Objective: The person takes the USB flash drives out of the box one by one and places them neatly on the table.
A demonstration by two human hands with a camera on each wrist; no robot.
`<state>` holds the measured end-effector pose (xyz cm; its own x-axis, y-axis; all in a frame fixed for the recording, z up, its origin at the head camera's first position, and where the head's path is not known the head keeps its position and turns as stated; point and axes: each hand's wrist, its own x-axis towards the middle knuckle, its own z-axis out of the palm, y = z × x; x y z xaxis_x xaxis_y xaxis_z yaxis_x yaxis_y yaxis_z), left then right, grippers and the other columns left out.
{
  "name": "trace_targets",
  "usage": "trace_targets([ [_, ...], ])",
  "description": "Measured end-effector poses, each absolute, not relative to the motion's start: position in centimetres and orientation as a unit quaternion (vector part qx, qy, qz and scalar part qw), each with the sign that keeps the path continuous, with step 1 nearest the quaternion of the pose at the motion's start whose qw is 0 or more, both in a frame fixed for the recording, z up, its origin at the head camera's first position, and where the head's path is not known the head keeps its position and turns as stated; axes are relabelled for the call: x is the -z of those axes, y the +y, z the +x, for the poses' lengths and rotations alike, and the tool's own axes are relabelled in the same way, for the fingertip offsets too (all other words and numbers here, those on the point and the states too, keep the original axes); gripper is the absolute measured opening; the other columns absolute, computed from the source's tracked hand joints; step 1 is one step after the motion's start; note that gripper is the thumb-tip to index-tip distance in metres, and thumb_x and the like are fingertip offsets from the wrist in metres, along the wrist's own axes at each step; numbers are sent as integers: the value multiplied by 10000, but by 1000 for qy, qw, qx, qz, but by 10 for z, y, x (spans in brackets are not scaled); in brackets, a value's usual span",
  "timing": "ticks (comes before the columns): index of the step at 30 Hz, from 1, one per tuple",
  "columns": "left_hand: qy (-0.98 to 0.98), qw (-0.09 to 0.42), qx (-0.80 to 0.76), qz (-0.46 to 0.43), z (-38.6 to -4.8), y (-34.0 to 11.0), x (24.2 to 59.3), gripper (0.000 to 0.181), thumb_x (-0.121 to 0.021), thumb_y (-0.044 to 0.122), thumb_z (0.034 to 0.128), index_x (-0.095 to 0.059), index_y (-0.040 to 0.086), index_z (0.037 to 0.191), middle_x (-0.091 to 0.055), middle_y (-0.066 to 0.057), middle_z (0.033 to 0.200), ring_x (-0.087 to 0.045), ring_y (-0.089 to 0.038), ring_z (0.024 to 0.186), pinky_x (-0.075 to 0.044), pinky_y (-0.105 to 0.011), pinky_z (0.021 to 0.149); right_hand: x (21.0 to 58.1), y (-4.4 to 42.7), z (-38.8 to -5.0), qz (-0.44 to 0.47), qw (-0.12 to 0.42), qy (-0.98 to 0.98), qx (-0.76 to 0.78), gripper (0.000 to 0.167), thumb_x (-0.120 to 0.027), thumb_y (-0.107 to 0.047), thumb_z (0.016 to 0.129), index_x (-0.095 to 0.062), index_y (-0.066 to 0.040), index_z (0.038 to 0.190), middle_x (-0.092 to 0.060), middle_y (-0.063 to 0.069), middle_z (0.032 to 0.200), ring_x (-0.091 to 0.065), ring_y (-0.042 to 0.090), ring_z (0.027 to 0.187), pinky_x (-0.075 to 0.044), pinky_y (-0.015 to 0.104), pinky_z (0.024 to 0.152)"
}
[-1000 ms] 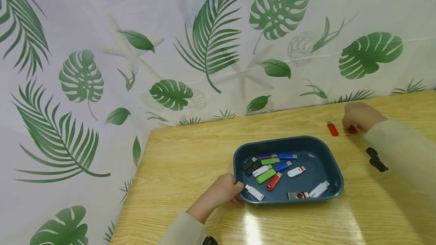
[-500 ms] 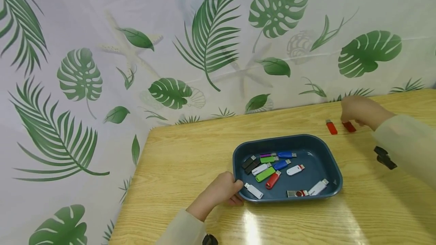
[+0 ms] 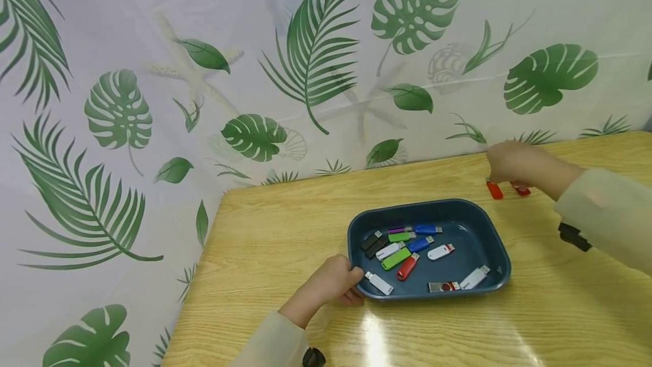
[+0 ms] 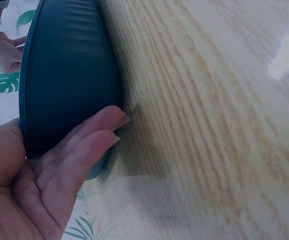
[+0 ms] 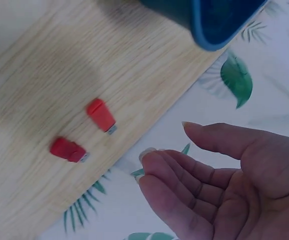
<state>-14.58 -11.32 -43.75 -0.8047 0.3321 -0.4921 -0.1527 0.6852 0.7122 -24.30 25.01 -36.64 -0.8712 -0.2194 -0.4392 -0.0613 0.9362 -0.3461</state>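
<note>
My left hand (image 3: 333, 282) grips the front left corner of a dark blue tray (image 3: 468, 248). In the left wrist view, its thumb is at the rim and its fingers lie along the outer wall. Two red USB flash drives lie on the table right of the tray: one (image 3: 494, 190) nearer it, the other (image 3: 521, 188) farther right. Over them hovers my right hand (image 3: 519, 164), partly covering them in the head view. The right wrist view shows that hand (image 5: 199, 182) with thumb and loosely bent fingers apart, nothing between them.
Inside the tray lie several flash drives: black, white, green, blue, a red one (image 3: 407, 267), and a silver-and-red one (image 3: 444, 286). The wooden table (image 3: 275, 231) meets a leaf-patterned cloth backdrop (image 3: 326, 61) behind it.
My right hand has come away from the right-hand red flash drive and moved left, to above the other one. My left hand has stayed on the tray corner.
</note>
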Motion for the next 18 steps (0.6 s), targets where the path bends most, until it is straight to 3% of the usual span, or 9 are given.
trace_targets([
  [2,864,309,-394,53,-146,-113,438,266,-478,85,868,-624,-55,696,-686,-151,647,-698,-284,616,-560,-361,532,364,242,-239,-89,241,953,158,133,-550,-78,874,-492,33,828,-418,0,524,-393,106,406,-360,229,420],
  [8,865,312,-390,51,-147,-114,437,273,-480,96,872,-622,-42,685,-684,-132,637,-694,-270,605,-559,-353,533,354,213,-229,-142,237,955,109,135,-534,-60,869,-543,-16,741,-545,63,548,-482,134,396,-420,253,437],
  [18,864,318,-387,44,-147,-115,438,274,-483,102,890,-623,-37,699,-684,-120,644,-696,-254,608,-563,-350,550,343,166,-218,-201,286,936,38,236,-601,-147,888,-583,-54,671,-614,81,554,-600,167,434,-514,283,546],
])
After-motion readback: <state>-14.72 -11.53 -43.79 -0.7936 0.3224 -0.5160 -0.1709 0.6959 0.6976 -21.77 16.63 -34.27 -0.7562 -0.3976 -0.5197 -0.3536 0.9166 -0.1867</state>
